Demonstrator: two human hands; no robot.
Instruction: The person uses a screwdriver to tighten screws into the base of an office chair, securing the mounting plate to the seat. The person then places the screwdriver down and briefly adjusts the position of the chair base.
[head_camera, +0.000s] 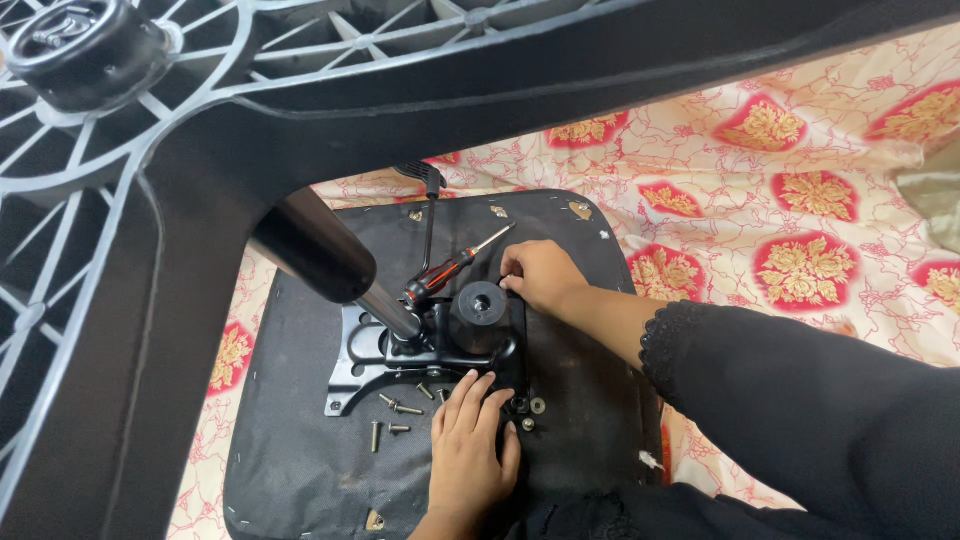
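- the left hand (467, 452) comes up from the bottom edge and lies palm down, fingers straight and close together, flat on the black fabric underside of an upturned chair seat (300, 470); it grips nothing, and its fingertips reach the near edge of the black metal seat mechanism plate (352, 372)
- just left of those fingers a handful of loose silver bolts (397, 412) lies scattered on the fabric; two small round washers (533, 412) sit just right of the fingers, near the plate's right corner
- the right forearm, in a black sleeve with a lace cuff (668, 335), crosses in from the lower right; the right hand (540, 275) rests at the far right edge of the mechanism plate, fingers curled inward; thumb and forefinger look pinched together at the plate's edge, but whether they have a small part between them i cannot tell
- the plate sits in the middle of the seat; a black cylindrical knob (482, 312) stands on it just beside the right hand, and a steel gas-lift column in a black sleeve (335, 262) rises from it towards the upper left
- a screwdriver with a red and black handle (450, 268) lies tilted across the far side of the plate, untouched, its tip pointing up right
- beyond, the seat rests on a cream cloth printed with red and gold flowers (800, 200)
- nearest the lens yet highest in the picture, a black and grey plastic star-shaped chair base with a castor (90, 55) spans the top and left
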